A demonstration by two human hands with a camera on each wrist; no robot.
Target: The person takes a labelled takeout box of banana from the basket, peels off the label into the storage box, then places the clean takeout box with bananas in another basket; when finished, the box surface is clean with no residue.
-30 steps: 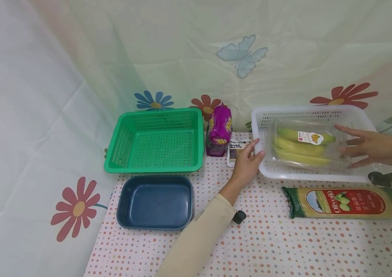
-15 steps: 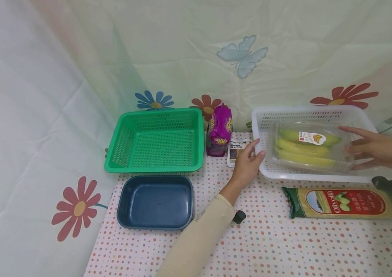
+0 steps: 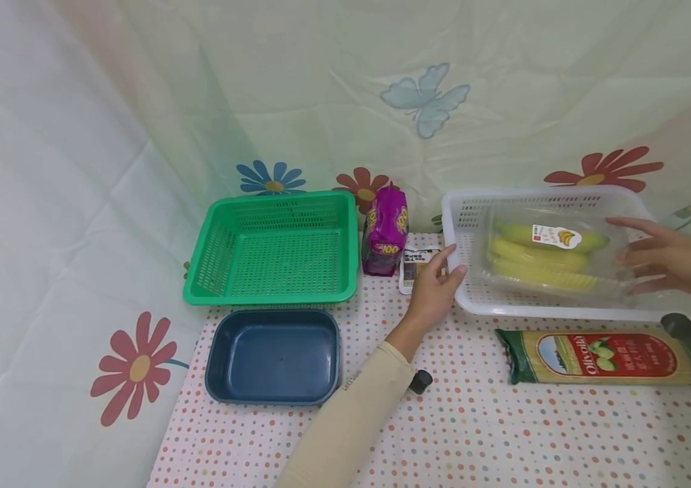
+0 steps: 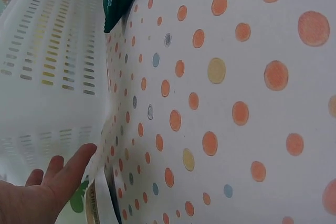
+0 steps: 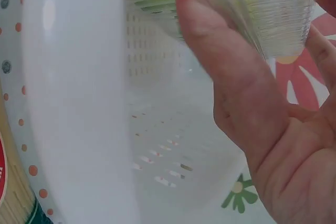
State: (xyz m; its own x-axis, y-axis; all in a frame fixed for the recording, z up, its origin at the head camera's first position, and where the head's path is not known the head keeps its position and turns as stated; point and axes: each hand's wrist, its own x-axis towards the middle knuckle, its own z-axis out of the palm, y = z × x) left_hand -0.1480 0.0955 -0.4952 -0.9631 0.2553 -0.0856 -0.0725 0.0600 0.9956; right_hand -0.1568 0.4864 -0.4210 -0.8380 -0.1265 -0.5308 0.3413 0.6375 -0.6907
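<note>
My right hand [image 3: 681, 261] grips the right end of a clear plastic box of bananas [image 3: 549, 254] in the head view. In the right wrist view my thumb presses one side of the ribbed plastic box [image 5: 278, 11], with fingers at its other side. The box overlaps the inside of a white basket [image 3: 565, 312]. My left hand [image 3: 433, 291] touches that basket's left rim, its fingers extended. The left wrist view shows the fingers of my left hand [image 4: 50, 190] beside the slotted wall of the white basket [image 4: 58, 108].
A spaghetti packet [image 3: 614, 358] lies in front of the white basket. Left of it are a small flat packet [image 3: 412, 268], a purple bag [image 3: 386, 230], a green basket [image 3: 284, 298] and a dark blue tub [image 3: 272, 400]. A printed curtain [image 3: 321, 88] hangs behind.
The banana box has shifted a little to the right together with my right hand. My left hand stays at the basket rim.
</note>
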